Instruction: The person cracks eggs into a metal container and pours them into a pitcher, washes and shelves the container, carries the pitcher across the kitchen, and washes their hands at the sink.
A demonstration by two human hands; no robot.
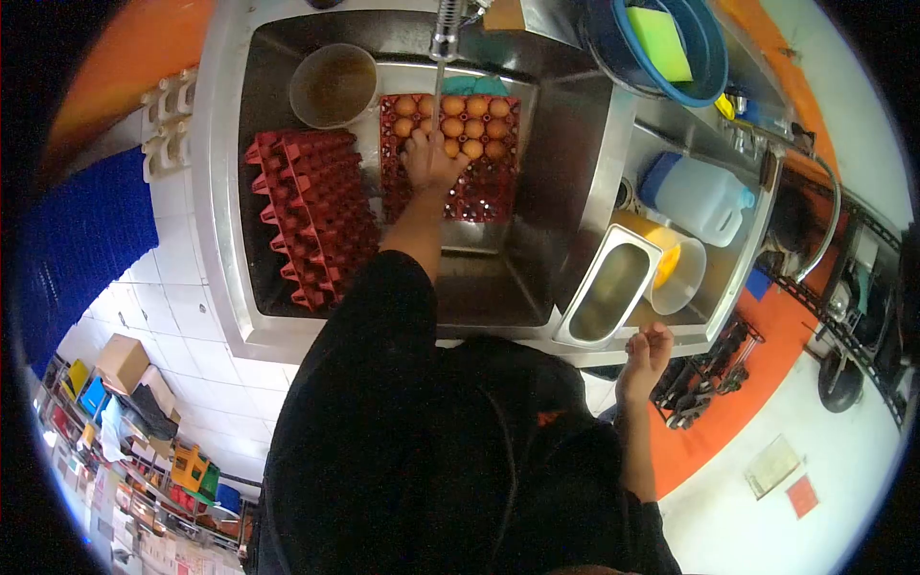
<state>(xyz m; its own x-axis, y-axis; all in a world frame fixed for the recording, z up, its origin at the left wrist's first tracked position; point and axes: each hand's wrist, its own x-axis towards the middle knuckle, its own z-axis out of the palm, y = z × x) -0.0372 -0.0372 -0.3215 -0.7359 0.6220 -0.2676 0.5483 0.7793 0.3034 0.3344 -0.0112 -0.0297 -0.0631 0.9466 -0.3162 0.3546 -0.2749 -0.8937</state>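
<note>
Head view: the red egg tray [484, 196] lies toward the sink's [561, 172] back edge, eggs [475, 126] in its rear rows. Your left hand [433, 165] reaches over them under running water [439, 91], grip indeterminable; your right hand [648, 360], released and half-curled, is by the surface's [259, 343] front edge.

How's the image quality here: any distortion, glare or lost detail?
In the head view, fisheye curvature bows the orange wall band and leaves the corners black; in the same view, highlights glint on the steel sink and red egg tray; there too, the black clothing loses detail, though the eggs stay distinct.
</note>
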